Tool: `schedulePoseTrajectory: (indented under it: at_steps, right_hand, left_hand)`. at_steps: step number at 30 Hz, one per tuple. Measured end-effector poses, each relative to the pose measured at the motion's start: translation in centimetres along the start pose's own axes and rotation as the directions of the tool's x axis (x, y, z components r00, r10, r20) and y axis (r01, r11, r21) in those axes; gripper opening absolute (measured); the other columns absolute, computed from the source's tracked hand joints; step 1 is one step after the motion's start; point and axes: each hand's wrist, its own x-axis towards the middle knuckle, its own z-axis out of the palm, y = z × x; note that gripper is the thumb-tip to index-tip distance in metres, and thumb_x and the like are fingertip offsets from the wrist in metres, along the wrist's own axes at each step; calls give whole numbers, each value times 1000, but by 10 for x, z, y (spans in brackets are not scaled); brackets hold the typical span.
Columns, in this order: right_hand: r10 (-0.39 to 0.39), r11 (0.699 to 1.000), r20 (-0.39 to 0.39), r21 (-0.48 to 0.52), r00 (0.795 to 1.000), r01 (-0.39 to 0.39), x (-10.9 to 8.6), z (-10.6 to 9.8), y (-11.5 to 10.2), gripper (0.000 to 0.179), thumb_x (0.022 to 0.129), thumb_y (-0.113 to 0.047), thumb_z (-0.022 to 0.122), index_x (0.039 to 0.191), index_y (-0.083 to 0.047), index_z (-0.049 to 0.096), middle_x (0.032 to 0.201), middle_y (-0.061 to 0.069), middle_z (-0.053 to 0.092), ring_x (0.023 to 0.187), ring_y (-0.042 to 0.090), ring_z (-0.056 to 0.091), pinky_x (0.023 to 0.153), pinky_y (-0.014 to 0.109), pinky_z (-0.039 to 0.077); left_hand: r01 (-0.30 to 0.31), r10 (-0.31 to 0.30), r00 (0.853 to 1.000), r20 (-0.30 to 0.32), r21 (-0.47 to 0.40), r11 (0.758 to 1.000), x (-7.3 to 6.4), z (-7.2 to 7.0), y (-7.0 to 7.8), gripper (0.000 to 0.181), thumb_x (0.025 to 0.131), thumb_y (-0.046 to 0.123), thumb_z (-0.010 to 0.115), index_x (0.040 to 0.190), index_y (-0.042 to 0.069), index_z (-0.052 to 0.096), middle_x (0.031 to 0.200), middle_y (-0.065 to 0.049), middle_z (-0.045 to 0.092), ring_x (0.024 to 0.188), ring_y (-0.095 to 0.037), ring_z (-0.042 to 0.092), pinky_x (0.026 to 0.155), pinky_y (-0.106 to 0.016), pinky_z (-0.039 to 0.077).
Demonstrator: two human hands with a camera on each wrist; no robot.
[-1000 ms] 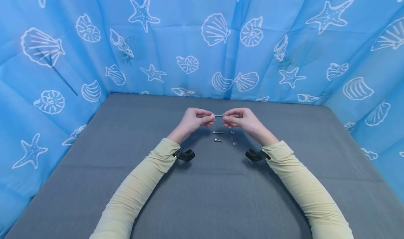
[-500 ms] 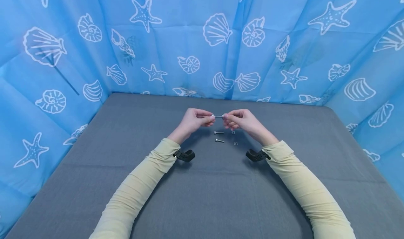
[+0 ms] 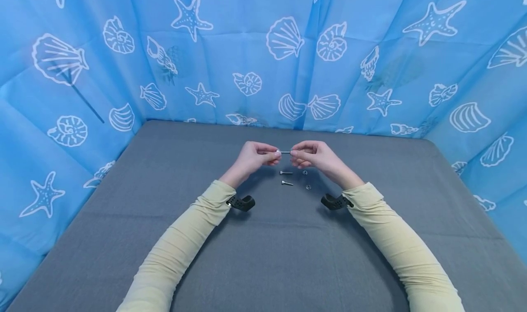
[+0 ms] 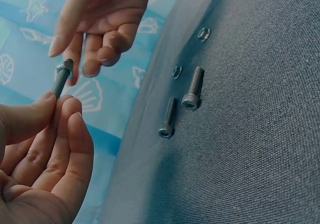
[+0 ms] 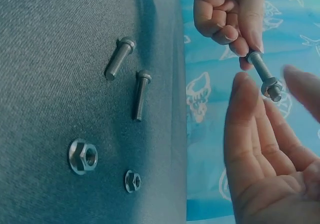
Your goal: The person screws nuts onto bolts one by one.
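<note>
A metal bolt (image 5: 261, 68) is held up above the table, lying sideways between the two hands. My left hand (image 3: 257, 155) pinches its head end between thumb and fingers. A flange nut (image 5: 271, 85) sits on the threads near the other end, with the bolt's tip poking through. Around that end is my right hand (image 5: 270, 174), fingers extended below the nut. Its thumb stands apart from the nut in both wrist views; whether a fingertip touches the nut, I cannot tell.
Two loose socket-head bolts, one (image 5: 120, 59) beside the other (image 5: 142, 96), lie on the grey cloth-covered table (image 3: 263, 257). Near them rest two flange nuts, a nearer one (image 5: 83, 156) and another (image 5: 132, 181). A blue shell-print curtain (image 3: 247, 42) hangs behind the table.
The right hand's fingers have shifted slightly at the nut end of the bolt. My left hand keeps its grip in nearly the same place; the head view has drifted a little.
</note>
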Motion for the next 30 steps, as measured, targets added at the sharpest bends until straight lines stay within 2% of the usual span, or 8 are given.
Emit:
schedulePoseTrajectory:
  at_steps: [4, 9, 12, 18, 25, 30]
  right_hand:
    - [-33, 999, -5, 17, 999, 33, 1, 1, 1, 38, 93, -7, 64, 122, 12, 50, 107, 29, 63, 95, 33, 66, 90, 57, 48]
    - [-1, 1000, -8, 10, 1000, 1, 1, 2, 4, 35, 96, -18, 61, 116, 11, 54, 103, 30, 63, 88, 30, 67, 88, 56, 49]
    - [17, 999, -9, 27, 1000, -17, 0, 2, 4, 38, 97, -23, 60, 117, 8, 54, 103, 29, 63, 88, 28, 67, 88, 54, 50]
    - [-18, 999, -1, 34, 1000, 18, -1, 1, 5, 38, 94, -11, 64, 123, 9, 50, 109, 31, 61, 98, 37, 64, 91, 56, 48]
    - [0, 1000, -8, 23, 1000, 0, -1, 0, 5, 39, 96, -19, 61, 120, 11, 53, 104, 28, 64, 86, 22, 67, 89, 53, 51]
    - [-30, 999, 5, 28, 1000, 30, 0, 0, 5, 33, 93, -12, 65, 119, 5, 54, 107, 30, 62, 91, 28, 67, 89, 53, 51]
  left_hand:
    - [6, -6, 1000, 3, 2, 1000, 1, 0, -1, 22, 88, 6, 70, 104, -8, 68, 88, -16, 71, 79, -22, 70, 83, -48, 55]
    - [6, -6, 1000, 3, -7, 1000, 2, 1, -2, 21, 88, 6, 70, 104, -7, 69, 88, -16, 71, 80, -24, 70, 82, -47, 56]
    - [8, -8, 1000, 0, -6, 1000, 2, 2, -3, 21, 88, 6, 70, 104, -7, 69, 88, -16, 71, 80, -24, 70, 81, -44, 57]
    - [13, -13, 1000, 1, -6, 1000, 1, 2, -3, 22, 88, 6, 70, 104, -8, 69, 88, -16, 71, 79, -23, 70, 82, -46, 56]
    - [1, -1, 1000, -3, -8, 1000, 1, 2, -3, 22, 88, 7, 70, 104, -7, 69, 88, -16, 71, 84, -29, 70, 81, -46, 56]
    - [6, -6, 1000, -4, -2, 1000, 1, 1, -3, 22, 88, 8, 71, 104, -7, 69, 88, -15, 72, 80, -23, 70, 80, -44, 57]
